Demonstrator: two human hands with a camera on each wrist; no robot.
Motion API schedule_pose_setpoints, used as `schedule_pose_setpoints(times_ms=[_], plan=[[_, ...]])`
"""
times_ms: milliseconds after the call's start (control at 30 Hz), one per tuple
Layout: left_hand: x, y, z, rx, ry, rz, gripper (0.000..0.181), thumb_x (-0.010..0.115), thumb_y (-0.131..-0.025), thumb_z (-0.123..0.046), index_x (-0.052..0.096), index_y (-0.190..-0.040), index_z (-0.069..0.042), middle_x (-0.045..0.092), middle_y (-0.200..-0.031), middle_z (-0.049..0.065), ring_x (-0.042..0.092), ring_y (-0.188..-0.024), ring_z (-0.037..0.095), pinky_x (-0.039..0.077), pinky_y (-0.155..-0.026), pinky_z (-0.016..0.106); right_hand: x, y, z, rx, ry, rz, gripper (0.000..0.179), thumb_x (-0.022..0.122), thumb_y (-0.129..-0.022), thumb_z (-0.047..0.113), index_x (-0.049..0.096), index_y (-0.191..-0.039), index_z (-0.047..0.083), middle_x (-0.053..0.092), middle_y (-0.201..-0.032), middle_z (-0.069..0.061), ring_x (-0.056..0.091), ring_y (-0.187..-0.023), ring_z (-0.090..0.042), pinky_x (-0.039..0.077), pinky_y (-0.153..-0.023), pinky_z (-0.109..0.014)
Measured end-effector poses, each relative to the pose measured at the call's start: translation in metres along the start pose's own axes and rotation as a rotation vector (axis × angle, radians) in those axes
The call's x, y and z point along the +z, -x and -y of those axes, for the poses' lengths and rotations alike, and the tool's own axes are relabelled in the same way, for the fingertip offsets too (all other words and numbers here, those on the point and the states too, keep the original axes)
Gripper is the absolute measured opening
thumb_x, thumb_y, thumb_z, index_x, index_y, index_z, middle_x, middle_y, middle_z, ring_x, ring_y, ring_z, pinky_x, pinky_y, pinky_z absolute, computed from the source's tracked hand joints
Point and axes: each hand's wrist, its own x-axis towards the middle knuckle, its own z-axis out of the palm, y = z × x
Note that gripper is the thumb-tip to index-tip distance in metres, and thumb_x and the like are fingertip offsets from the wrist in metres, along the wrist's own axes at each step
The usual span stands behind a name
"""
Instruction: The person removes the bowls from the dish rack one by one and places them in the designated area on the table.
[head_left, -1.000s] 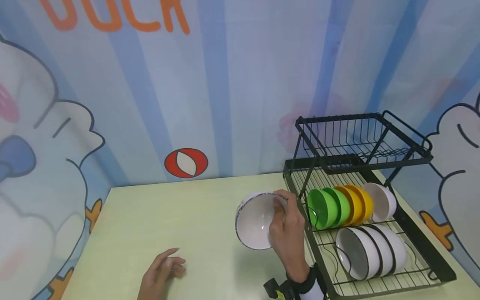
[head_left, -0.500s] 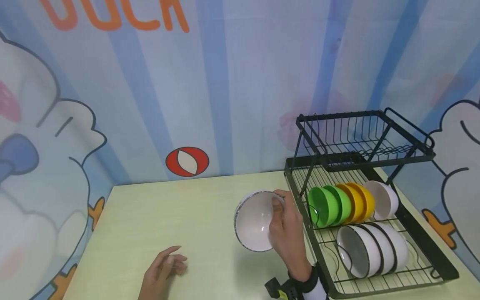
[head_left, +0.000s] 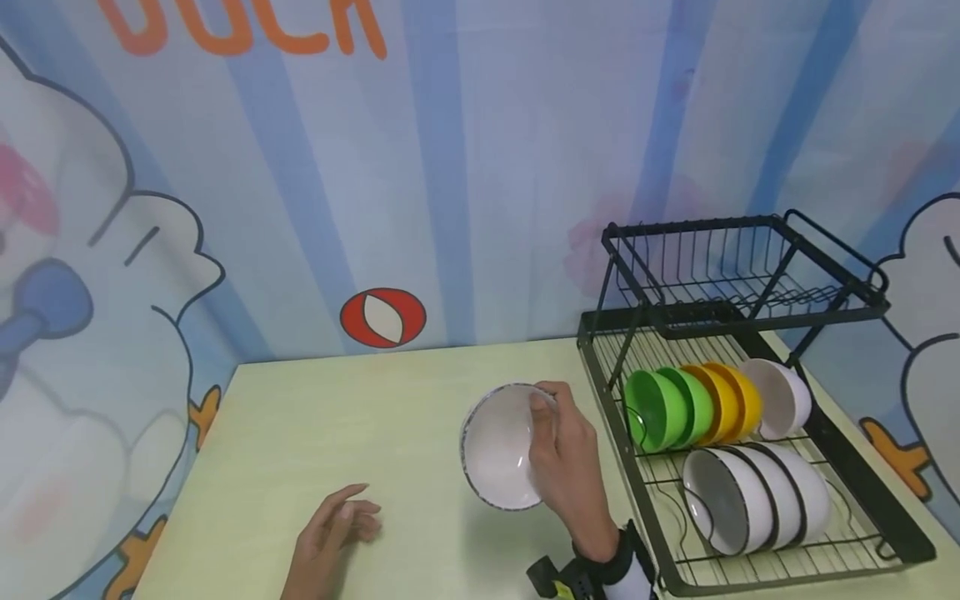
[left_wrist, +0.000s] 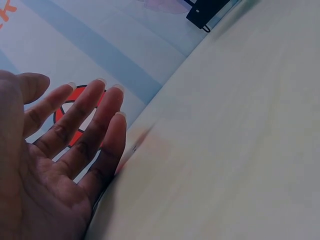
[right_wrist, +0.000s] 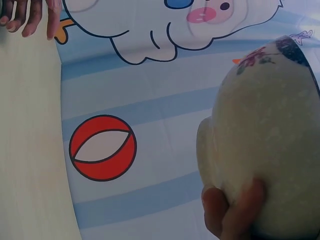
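Observation:
A white bowl [head_left: 498, 454] with a patterned rim is tilted in the air above the table, its inside towards the head camera. My right hand [head_left: 566, 467] grips it at the right side of the rim, thumb inside the bowl. In the right wrist view the outside of the bowl [right_wrist: 272, 125] shows a floral print near the rim, with fingers pressed against its wall. My left hand [head_left: 330, 533] hovers over the table's front part, palm turned inward. The left wrist view shows this left hand [left_wrist: 70, 160] with fingers spread and slightly bent, holding nothing.
A black two-tier dish rack [head_left: 757, 325] stands at the right. On its lower tier are green bowls [head_left: 656, 410], yellow bowls [head_left: 738, 402], a white bowl [head_left: 780, 400] and a front row of white bowls with dark rims [head_left: 727, 500]. A cartoon cloth [head_left: 510, 167] hangs behind the table.
The held bowl has shifted slightly left, and its opening faces the head camera more. The head view has turned a little; the left hand looks nearly still.

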Motion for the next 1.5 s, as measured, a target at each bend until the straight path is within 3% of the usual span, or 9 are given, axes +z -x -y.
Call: schedule_pose_setpoints(times_ms=[133,367,533,733,833,933,1100,1267,1500], plan=[[0.001,0.002,0.000,0.000,0.002,-0.011,0.032,0.036,-0.109,-0.011,0.052,-0.134,0.000,0.072,-0.102,0.011,0.070,-0.083,0.011,0.061,-0.074,0.026,0.004,0.002,0.003,0.031,-0.043,0.034,0.036,0.040,-0.107,0.035,0.056,-0.122,0.006,0.067,-0.123,-0.024,0.067,-0.110,-0.040,0.060,-0.081,-0.057],[0.000,0.009,-0.001,-0.020,0.025,-0.043,0.033,0.035,-0.109,-0.010,0.050,-0.134,0.004,0.072,-0.104,0.011,0.071,-0.083,0.010,0.062,-0.072,0.027,0.019,0.011,0.009,0.065,-0.118,0.159,0.026,0.041,-0.107,0.017,0.051,-0.129,0.007,0.062,-0.128,-0.021,0.063,-0.114,-0.038,0.060,-0.084,-0.052],[0.001,0.011,-0.001,-0.043,0.031,-0.055,0.035,0.035,-0.109,-0.011,0.048,-0.136,0.005,0.073,-0.106,0.008,0.072,-0.084,0.009,0.062,-0.071,0.028,0.026,0.014,0.010,0.046,-0.132,0.195,0.028,0.040,-0.106,0.011,0.050,-0.131,0.006,0.058,-0.131,-0.018,0.059,-0.118,-0.036,0.058,-0.089,-0.053],[0.004,0.009,0.002,0.009,0.081,-0.016,0.034,0.034,-0.108,-0.007,0.045,-0.138,0.007,0.074,-0.107,0.000,0.072,-0.085,0.009,0.062,-0.070,0.029,0.027,0.014,0.008,0.056,-0.127,0.218,0.030,0.039,-0.106,0.011,0.047,-0.135,0.005,0.054,-0.137,-0.020,0.056,-0.124,-0.038,0.056,-0.093,-0.057],[0.006,0.007,0.002,0.005,0.080,0.003,0.035,0.033,-0.109,-0.008,0.043,-0.140,0.005,0.072,-0.112,-0.007,0.073,-0.086,0.009,0.062,-0.071,0.030,0.028,0.014,0.008,0.062,-0.152,0.243,0.032,0.037,-0.106,0.011,0.046,-0.136,0.005,0.051,-0.140,-0.019,0.053,-0.128,-0.038,0.055,-0.096,-0.058],[0.006,0.005,-0.001,-0.019,0.048,0.007,0.037,0.033,-0.109,-0.011,0.041,-0.143,0.002,0.071,-0.116,-0.007,0.073,-0.087,0.010,0.063,-0.071,0.030,0.032,0.016,0.009,0.070,-0.175,0.266,0.033,0.037,-0.106,0.012,0.045,-0.138,0.006,0.050,-0.141,-0.018,0.051,-0.131,-0.038,0.054,-0.098,-0.058],[0.003,0.003,-0.005,-0.019,0.031,0.028,0.039,0.033,-0.109,-0.012,0.041,-0.146,-0.002,0.071,-0.121,0.001,0.073,-0.086,0.013,0.062,-0.073,0.030,0.036,0.021,0.014,0.079,-0.195,0.288,0.035,0.039,-0.105,0.010,0.043,-0.140,0.005,0.046,-0.143,-0.018,0.047,-0.135,-0.038,0.050,-0.103,-0.060],[-0.001,-0.001,-0.007,0.011,0.018,0.047,0.040,0.032,-0.110,-0.012,0.041,-0.148,-0.005,0.070,-0.122,-0.005,0.073,-0.085,0.015,0.063,-0.075,0.030,0.042,0.022,0.021,0.086,-0.220,0.336,0.039,0.038,-0.103,0.007,0.041,-0.142,0.006,0.041,-0.146,-0.016,0.043,-0.137,-0.037,0.046,-0.106,-0.062],[-0.005,0.001,-0.012,-0.092,0.015,0.003,0.041,0.031,-0.111,-0.023,0.042,-0.147,-0.009,0.073,-0.103,-0.014,0.073,-0.082,0.015,0.062,-0.079,0.028,0.055,0.028,0.028,0.104,-0.266,0.461,0.049,0.035,-0.099,0.001,0.033,-0.148,0.004,0.035,-0.149,-0.019,0.037,-0.142,-0.040,0.041,-0.110,-0.065]])
